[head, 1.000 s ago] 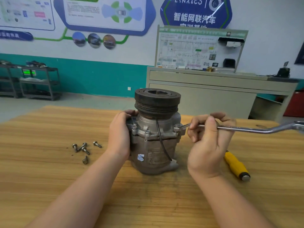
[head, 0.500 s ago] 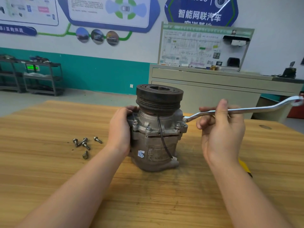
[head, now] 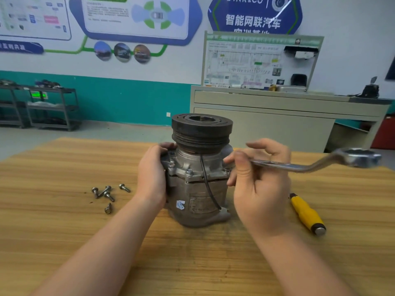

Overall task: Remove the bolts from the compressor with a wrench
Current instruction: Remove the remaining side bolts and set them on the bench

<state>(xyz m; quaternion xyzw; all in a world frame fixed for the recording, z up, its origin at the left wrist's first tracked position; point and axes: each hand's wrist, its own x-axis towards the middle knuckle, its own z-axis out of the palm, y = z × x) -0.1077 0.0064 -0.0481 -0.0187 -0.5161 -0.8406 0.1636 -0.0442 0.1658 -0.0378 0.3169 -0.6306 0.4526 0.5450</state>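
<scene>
Wrench (head: 299, 166) in right hand (head: 259, 189) beside compressor (head: 198, 174) (contact perhaps hidden)

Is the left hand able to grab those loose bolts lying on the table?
Probably yes, but not right now: the left hand grips the compressor. The loose bolts lie close beside it on bare table, nothing between.

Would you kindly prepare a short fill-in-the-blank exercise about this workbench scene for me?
1. The grey metal compressor stands upright on the ____ table.
2. The left hand grips the compressor, while the right hand holds the silver ____.
3. The loose steel bolts lie on the compressor's ____ side.
4. The screwdriver has a ____ handle.

Missing words: wooden; wrench; left; yellow
</scene>
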